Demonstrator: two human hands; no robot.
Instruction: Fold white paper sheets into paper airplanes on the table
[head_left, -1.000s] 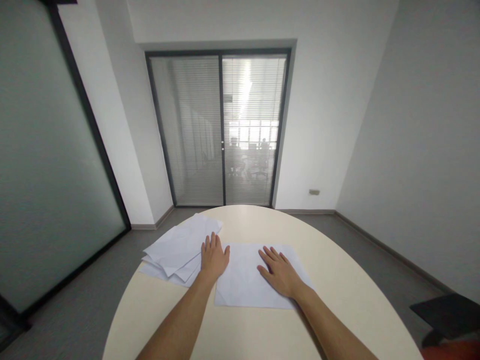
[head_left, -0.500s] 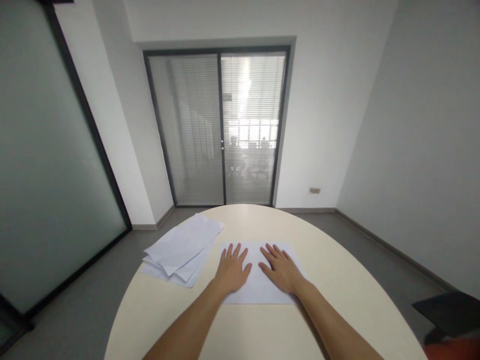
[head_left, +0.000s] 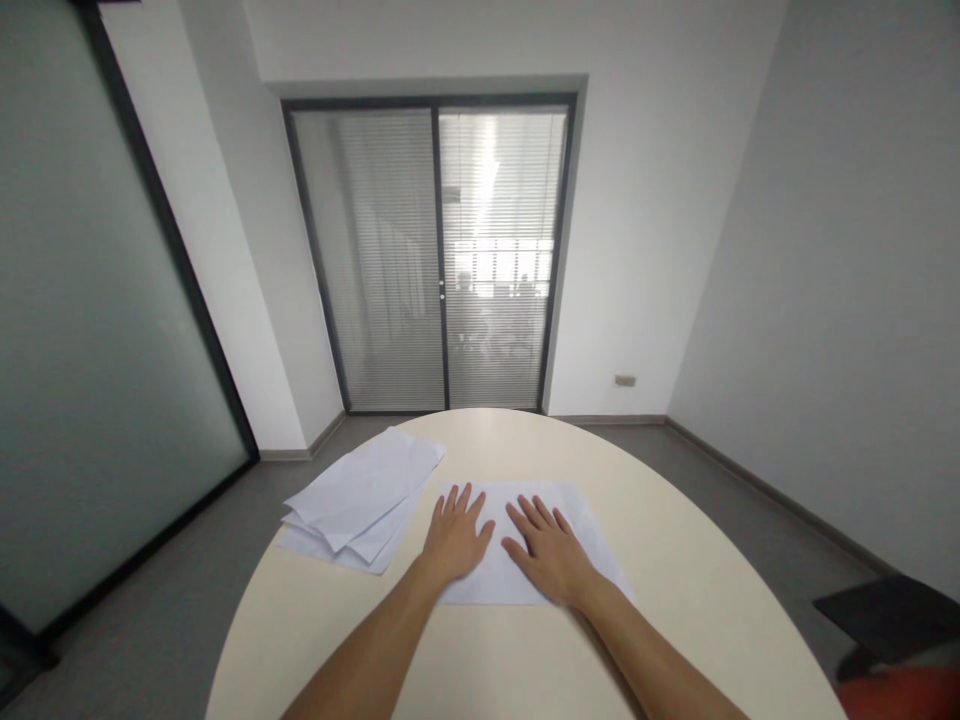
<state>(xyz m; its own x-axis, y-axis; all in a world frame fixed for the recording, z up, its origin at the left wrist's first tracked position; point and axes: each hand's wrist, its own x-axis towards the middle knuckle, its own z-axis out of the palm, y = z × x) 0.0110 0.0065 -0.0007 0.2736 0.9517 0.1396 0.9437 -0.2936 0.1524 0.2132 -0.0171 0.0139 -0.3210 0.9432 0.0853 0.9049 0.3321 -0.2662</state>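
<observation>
A white sheet of paper [head_left: 491, 575] lies flat on the cream round-edged table [head_left: 480, 665] in front of me. My left hand [head_left: 456, 540] rests palm down on the sheet's left part, fingers spread. On its right part my right hand [head_left: 549, 552] also lies flat, its fingers apart and angled up to the left. A small gap of paper shows between the two thumbs. To the left of my left hand sits a loose stack of white paper sheets [head_left: 367, 490], its corners fanned unevenly.
Beyond the table stands a dark-framed glass partition with blinds [head_left: 439, 260]. A frosted glass panel [head_left: 97, 330] is at the left. At the lower right are a black flat object [head_left: 889, 615] and something red [head_left: 900, 695], cut off by the frame.
My right hand has slid a little left across the sheet, nearer my left hand. More of the paper's right side shows. The camera view has shifted slightly.
</observation>
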